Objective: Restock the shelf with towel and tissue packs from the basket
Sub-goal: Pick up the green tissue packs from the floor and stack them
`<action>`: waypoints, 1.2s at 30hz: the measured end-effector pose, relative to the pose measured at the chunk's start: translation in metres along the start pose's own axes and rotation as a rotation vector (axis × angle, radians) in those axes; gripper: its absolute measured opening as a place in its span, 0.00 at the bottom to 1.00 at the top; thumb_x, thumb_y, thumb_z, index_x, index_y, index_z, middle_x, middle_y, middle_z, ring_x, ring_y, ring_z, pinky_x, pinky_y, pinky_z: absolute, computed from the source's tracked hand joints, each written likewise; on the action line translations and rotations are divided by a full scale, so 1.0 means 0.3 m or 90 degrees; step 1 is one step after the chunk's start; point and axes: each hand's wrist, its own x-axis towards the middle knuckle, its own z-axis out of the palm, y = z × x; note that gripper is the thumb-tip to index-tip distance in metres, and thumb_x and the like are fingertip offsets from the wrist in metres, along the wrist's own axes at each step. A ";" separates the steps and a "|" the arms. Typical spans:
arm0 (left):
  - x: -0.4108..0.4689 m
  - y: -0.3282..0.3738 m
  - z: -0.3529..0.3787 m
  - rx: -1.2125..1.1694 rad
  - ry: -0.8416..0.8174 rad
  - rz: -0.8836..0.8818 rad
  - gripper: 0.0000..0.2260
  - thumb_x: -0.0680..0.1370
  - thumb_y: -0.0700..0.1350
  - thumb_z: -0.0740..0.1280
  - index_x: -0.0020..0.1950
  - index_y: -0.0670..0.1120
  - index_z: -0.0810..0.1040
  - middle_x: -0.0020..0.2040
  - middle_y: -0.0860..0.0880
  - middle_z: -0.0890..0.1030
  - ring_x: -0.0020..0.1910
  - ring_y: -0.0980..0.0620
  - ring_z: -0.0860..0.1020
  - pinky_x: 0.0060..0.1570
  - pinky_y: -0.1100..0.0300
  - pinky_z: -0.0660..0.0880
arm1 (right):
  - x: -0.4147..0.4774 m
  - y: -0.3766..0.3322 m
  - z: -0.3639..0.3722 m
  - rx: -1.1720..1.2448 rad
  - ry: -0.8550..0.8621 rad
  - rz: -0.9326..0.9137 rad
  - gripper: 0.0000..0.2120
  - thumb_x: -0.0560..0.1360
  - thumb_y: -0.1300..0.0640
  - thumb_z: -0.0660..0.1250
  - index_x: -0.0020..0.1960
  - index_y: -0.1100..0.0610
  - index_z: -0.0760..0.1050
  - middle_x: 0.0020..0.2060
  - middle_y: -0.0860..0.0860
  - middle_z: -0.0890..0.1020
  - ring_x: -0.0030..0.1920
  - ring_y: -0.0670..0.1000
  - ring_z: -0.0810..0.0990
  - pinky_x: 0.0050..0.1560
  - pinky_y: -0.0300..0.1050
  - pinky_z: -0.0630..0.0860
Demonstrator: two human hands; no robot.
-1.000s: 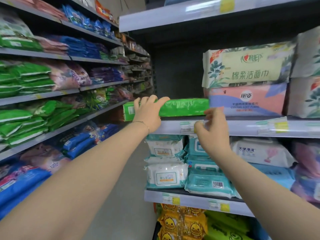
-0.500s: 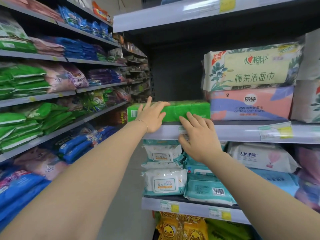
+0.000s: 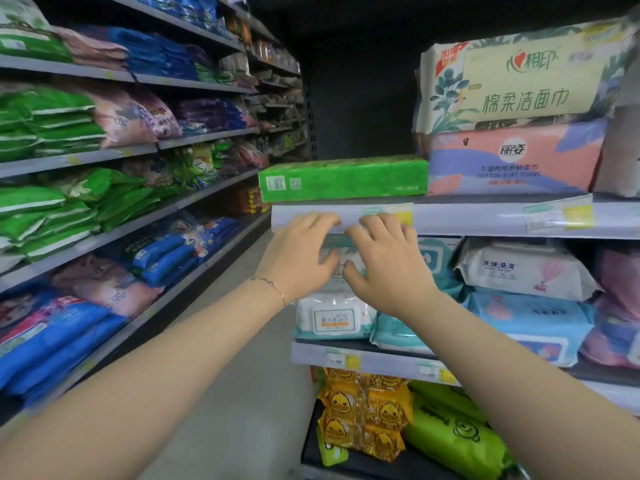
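Left: aisle shelving (image 3: pixel 86 157) stocked with green and blue packs. Centre: left hand (image 3: pixel 298 261), bracelet at the wrist, grip loose and holding nothing, fingertips at the front rail of the shelf (image 3: pixel 485 218). Above it, the green pack (image 3: pixel 343 178) lies flat at the shelf's left end, touching the pink towel pack (image 3: pixel 512 157) beside it. Right hand (image 3: pixel 386 268), just beside the left, grip likewise loose, holding nothing. A floral pack (image 3: pixel 519 81) tops the pink one.
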 end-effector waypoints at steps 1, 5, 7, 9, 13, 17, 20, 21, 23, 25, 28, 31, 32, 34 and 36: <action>-0.039 0.001 0.021 0.005 -0.010 -0.004 0.18 0.74 0.47 0.65 0.63 0.47 0.72 0.59 0.49 0.76 0.58 0.46 0.73 0.54 0.48 0.72 | -0.032 -0.018 0.019 0.003 0.004 -0.014 0.19 0.68 0.49 0.60 0.53 0.59 0.76 0.49 0.56 0.77 0.51 0.60 0.74 0.49 0.54 0.69; -0.204 0.000 0.124 0.031 -0.084 -0.050 0.17 0.75 0.47 0.64 0.63 0.50 0.70 0.60 0.52 0.74 0.59 0.48 0.71 0.54 0.52 0.69 | -0.164 -0.094 0.116 0.040 -0.025 -0.022 0.18 0.66 0.52 0.65 0.53 0.59 0.77 0.46 0.55 0.78 0.49 0.60 0.75 0.46 0.53 0.70; -0.279 -0.012 0.172 0.023 -0.116 -0.080 0.17 0.75 0.47 0.64 0.63 0.50 0.70 0.60 0.51 0.74 0.60 0.48 0.71 0.54 0.52 0.69 | -0.232 -0.128 0.167 0.063 -0.058 -0.010 0.17 0.64 0.53 0.67 0.51 0.59 0.77 0.45 0.54 0.78 0.48 0.59 0.75 0.45 0.52 0.70; -0.350 -0.025 0.218 0.022 -0.152 -0.103 0.17 0.74 0.47 0.64 0.63 0.49 0.70 0.60 0.51 0.74 0.60 0.47 0.71 0.53 0.52 0.69 | -0.309 -0.159 0.215 0.078 -0.105 -0.001 0.16 0.65 0.53 0.67 0.50 0.58 0.78 0.45 0.54 0.78 0.48 0.59 0.75 0.44 0.52 0.71; -0.529 -0.037 0.335 0.002 -0.226 -0.152 0.18 0.74 0.45 0.64 0.64 0.48 0.71 0.60 0.48 0.74 0.60 0.46 0.71 0.53 0.53 0.69 | -0.486 -0.221 0.315 0.082 -0.238 0.012 0.14 0.65 0.52 0.65 0.48 0.57 0.77 0.44 0.55 0.78 0.46 0.59 0.75 0.43 0.53 0.72; -0.728 -0.045 0.455 0.014 -0.333 -0.226 0.18 0.75 0.47 0.62 0.65 0.49 0.68 0.62 0.48 0.73 0.61 0.44 0.71 0.56 0.50 0.70 | -0.643 -0.273 0.404 0.111 -0.398 0.068 0.16 0.64 0.54 0.70 0.49 0.58 0.77 0.45 0.56 0.77 0.49 0.62 0.75 0.45 0.55 0.72; -0.871 -0.060 0.532 0.019 -0.408 -0.277 0.19 0.76 0.50 0.61 0.66 0.50 0.67 0.64 0.49 0.72 0.63 0.46 0.70 0.58 0.50 0.69 | -0.720 -0.308 0.448 0.140 -0.462 0.103 0.17 0.72 0.53 0.65 0.58 0.58 0.72 0.56 0.56 0.73 0.60 0.61 0.68 0.55 0.55 0.66; -0.916 -0.065 0.555 0.013 -0.428 -0.295 0.19 0.76 0.50 0.61 0.67 0.50 0.67 0.64 0.49 0.71 0.64 0.46 0.70 0.58 0.50 0.69 | -0.741 -0.322 0.463 0.154 -0.467 0.106 0.17 0.73 0.52 0.63 0.60 0.58 0.71 0.58 0.56 0.72 0.61 0.60 0.67 0.57 0.54 0.64; -0.997 -0.070 0.595 -0.001 -0.469 -0.342 0.20 0.76 0.50 0.62 0.67 0.50 0.66 0.64 0.49 0.71 0.64 0.47 0.69 0.58 0.51 0.70 | -0.772 -0.362 0.489 0.187 -0.476 0.111 0.18 0.74 0.52 0.62 0.61 0.57 0.69 0.60 0.56 0.71 0.62 0.59 0.65 0.58 0.53 0.63; -1.071 -0.069 0.626 -0.012 -0.510 -0.388 0.20 0.76 0.50 0.62 0.68 0.51 0.65 0.64 0.49 0.70 0.64 0.47 0.69 0.57 0.50 0.70 | -0.797 -0.405 0.518 0.205 -0.507 0.113 0.20 0.75 0.50 0.61 0.64 0.56 0.68 0.62 0.55 0.70 0.63 0.58 0.64 0.59 0.53 0.62; -1.174 -0.062 0.665 -0.020 -0.561 -0.430 0.20 0.76 0.50 0.63 0.67 0.50 0.65 0.64 0.49 0.70 0.63 0.46 0.70 0.55 0.50 0.71 | -0.834 -0.453 0.560 0.221 -0.556 0.108 0.20 0.76 0.50 0.61 0.66 0.55 0.67 0.63 0.54 0.69 0.64 0.56 0.63 0.61 0.52 0.62; -1.265 -0.061 0.698 -0.029 -0.605 -0.459 0.21 0.75 0.51 0.64 0.67 0.48 0.65 0.64 0.48 0.71 0.62 0.45 0.70 0.56 0.49 0.72 | -0.881 -0.472 0.600 0.214 -0.605 0.089 0.22 0.76 0.50 0.61 0.68 0.55 0.65 0.65 0.54 0.68 0.66 0.57 0.62 0.63 0.53 0.62; -1.290 -0.060 0.708 -0.030 -0.620 -0.468 0.22 0.75 0.51 0.64 0.68 0.48 0.65 0.63 0.47 0.71 0.62 0.45 0.70 0.57 0.48 0.72 | -0.900 -0.472 0.612 0.211 -0.632 0.086 0.22 0.76 0.50 0.61 0.69 0.55 0.64 0.66 0.54 0.68 0.67 0.57 0.62 0.64 0.53 0.62; -1.338 -0.057 0.731 -0.035 -0.648 -0.488 0.22 0.76 0.50 0.64 0.68 0.48 0.64 0.63 0.47 0.70 0.62 0.44 0.71 0.57 0.49 0.72 | -0.941 -0.467 0.632 0.211 -0.686 0.080 0.22 0.77 0.51 0.61 0.68 0.55 0.64 0.66 0.55 0.67 0.68 0.57 0.61 0.64 0.53 0.61; -1.387 -0.050 0.759 -0.051 -0.670 -0.514 0.21 0.77 0.49 0.63 0.68 0.48 0.64 0.64 0.46 0.69 0.62 0.44 0.70 0.57 0.49 0.71 | -0.975 -0.470 0.648 0.221 -0.731 0.091 0.22 0.76 0.52 0.61 0.68 0.57 0.63 0.65 0.56 0.67 0.67 0.58 0.61 0.64 0.54 0.62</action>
